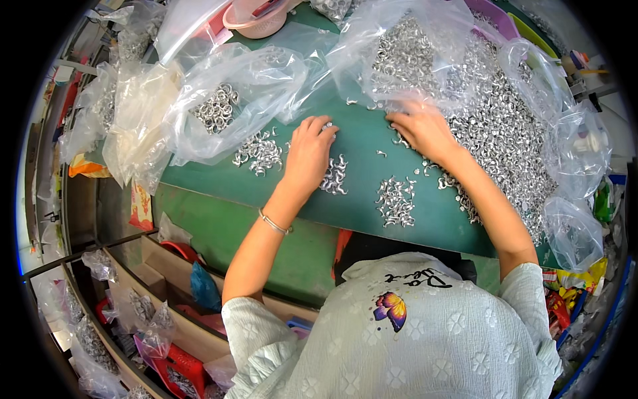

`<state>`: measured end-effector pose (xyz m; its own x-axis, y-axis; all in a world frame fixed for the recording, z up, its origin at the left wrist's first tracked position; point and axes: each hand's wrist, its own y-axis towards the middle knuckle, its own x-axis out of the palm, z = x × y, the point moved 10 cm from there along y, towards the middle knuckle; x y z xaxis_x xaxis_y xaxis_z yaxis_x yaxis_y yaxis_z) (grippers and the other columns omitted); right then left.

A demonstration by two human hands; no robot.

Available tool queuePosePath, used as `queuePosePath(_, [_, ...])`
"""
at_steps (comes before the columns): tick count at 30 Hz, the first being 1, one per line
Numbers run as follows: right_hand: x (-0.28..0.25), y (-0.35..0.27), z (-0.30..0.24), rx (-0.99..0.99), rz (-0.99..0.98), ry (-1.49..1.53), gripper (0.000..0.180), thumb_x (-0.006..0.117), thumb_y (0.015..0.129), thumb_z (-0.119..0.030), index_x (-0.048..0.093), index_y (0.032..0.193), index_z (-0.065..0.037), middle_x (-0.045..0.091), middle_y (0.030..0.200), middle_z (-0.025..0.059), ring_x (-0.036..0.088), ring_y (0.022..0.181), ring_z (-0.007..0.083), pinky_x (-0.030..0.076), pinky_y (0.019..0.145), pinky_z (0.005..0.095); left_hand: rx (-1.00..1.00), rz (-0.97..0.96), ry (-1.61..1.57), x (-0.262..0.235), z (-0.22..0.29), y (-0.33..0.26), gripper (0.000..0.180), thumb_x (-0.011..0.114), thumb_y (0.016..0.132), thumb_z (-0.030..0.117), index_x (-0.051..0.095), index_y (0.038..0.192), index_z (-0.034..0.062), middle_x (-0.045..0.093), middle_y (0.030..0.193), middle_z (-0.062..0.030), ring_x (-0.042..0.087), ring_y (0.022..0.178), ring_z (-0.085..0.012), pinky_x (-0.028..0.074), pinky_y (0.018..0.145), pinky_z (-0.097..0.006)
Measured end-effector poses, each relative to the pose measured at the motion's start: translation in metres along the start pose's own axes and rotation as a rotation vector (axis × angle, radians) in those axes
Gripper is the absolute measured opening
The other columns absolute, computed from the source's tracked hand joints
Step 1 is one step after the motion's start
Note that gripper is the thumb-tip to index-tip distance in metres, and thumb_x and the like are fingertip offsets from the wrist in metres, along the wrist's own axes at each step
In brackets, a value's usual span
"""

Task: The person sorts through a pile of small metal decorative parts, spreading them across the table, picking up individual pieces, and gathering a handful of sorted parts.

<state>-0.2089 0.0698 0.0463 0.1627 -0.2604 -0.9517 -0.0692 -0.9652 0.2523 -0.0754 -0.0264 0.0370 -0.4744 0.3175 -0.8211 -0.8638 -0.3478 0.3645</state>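
My left hand [310,147], with a bangle [275,222] on its wrist, is over the green tabletop [359,156]. Its fingers are closed on a small silver metal piece [327,125]. Beneath that hand lies a small group of curved silver pieces [334,175]. To its left is another small heap of metal pieces [259,153]. My right hand [425,133] reaches to the near left edge of a large pile of small metal pieces [505,133]. Its fingers are partly blurred, so I cannot make out what they hold. Nearer me sits a separate small heap [396,201].
A clear plastic bag [266,76] with silver rings [216,108] lies at the left. Another clear bag [359,50] partly covers the pieces at the back. A pink bowl [259,25] stands far back. Below left are wooden compartments [143,266] with bagged parts and a red bin [183,366].
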Motion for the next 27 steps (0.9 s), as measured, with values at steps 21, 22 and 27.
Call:
queuePosePath(21, [-0.021, 0.012, 0.033, 0.171, 0.162, 0.206, 0.02, 0.064, 0.082, -0.016, 0.065, 0.098, -0.002, 0.065, 0.096, 0.017, 0.06, 0.093, 0.0346, 0.044, 0.086, 0.0446, -0.045, 0.107, 0.064, 0.015, 0.022, 0.036, 0.036, 0.065, 0.08, 0.006, 0.056, 0.115, -0.0008, 0.053, 0.12, -0.0135, 0.049, 0.112, -0.0319, 0.037, 0.093, -0.043])
queuePosePath(22, [-0.016, 0.017, 0.024, 0.204, 0.116, 0.096, 0.022, 0.065, 0.082, -0.019, 0.066, 0.097, -0.003, 0.065, 0.097, 0.0168, 0.06, 0.095, 0.0336, 0.043, 0.088, 0.0444, -0.064, 0.086, 0.042, 0.024, 0.016, 0.04, 0.037, 0.063, 0.081, 0.004, 0.054, 0.116, -0.0028, 0.052, 0.121, -0.0154, 0.048, 0.113, -0.0328, 0.037, 0.094, -0.044])
queuePosePath(27, [-0.01, 0.025, -0.009, 0.112, 0.256, -0.369, 0.033, 0.069, 0.078, -0.03, 0.064, 0.095, -0.002, 0.059, 0.109, 0.0146, 0.052, 0.11, 0.0306, 0.039, 0.095, 0.0464, -0.11, -0.046, -0.036, 0.052, 0.022, 0.049, 0.039, 0.061, 0.08, 0.0, 0.054, 0.118, 0.0001, 0.054, 0.118, -0.0168, 0.048, 0.112, -0.0362, 0.04, 0.094, -0.042])
